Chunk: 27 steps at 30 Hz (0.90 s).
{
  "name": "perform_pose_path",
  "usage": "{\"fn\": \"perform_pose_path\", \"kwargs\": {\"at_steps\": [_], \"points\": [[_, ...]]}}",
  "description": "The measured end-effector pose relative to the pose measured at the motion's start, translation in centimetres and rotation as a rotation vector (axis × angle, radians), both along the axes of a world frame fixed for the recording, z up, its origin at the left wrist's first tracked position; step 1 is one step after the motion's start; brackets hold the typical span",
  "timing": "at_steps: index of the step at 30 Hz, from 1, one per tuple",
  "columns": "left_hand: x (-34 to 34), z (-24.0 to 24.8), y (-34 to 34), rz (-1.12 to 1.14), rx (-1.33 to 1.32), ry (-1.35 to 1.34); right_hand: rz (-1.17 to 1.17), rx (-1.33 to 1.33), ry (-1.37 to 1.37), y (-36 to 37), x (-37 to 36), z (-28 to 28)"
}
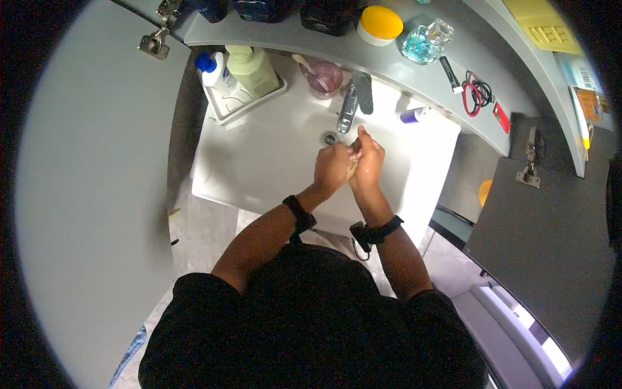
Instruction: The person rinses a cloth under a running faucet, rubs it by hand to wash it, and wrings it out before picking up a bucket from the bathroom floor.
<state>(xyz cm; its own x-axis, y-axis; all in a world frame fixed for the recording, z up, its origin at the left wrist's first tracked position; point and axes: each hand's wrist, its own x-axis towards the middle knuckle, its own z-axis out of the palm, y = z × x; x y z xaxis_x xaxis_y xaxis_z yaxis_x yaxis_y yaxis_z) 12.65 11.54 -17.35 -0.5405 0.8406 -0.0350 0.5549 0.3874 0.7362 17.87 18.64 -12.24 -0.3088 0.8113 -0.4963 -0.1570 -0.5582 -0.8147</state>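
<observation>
Over the white sink (259,162), both hands are brought together just in front of the dark, shiny faucet (348,113). My left hand (332,167) is closed, its knuckles up and its fingers turned in toward the other hand. Against it, my right hand (369,162) is curled, with one digit pointing up near the spout. A small pale tan patch shows between the palms; whether it is a held thing, lather or skin I cannot make out. The skin looks wet in spots. Beside the left knuckles lies the round drain (330,139).
A white tray (223,119) holds a pale green pump bottle (254,72) and a blue-capped bottle (221,76). Behind the sink stands a pink cup (325,81); a purple-and-white tube (414,115) lies right. The shelf carries a yellow-lidded jar (380,24) and a glass bottle (422,45).
</observation>
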Motion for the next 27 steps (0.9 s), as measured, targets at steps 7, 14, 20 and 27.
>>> {"fn": "perform_pose_path", "kwargs": {"at_steps": [7,14,20,27], "points": [[-2.5,1.4,-1.6,-0.047,-0.069,-0.101,0.312,-0.160,0.086,1.1,2.1,-0.1],[-7.8,3.1,-4.9,-0.542,-0.244,-0.044,0.769,0.204,-0.341,5.2,8.9,-1.0],[-12.8,-3.1,-11.2,-0.222,-0.425,-0.054,0.905,0.143,-0.058,7.0,8.5,8.1],[-12.7,5.2,-9.4,0.140,-0.248,-0.215,0.492,-0.361,1.156,6.8,11.4,-5.8]]}}
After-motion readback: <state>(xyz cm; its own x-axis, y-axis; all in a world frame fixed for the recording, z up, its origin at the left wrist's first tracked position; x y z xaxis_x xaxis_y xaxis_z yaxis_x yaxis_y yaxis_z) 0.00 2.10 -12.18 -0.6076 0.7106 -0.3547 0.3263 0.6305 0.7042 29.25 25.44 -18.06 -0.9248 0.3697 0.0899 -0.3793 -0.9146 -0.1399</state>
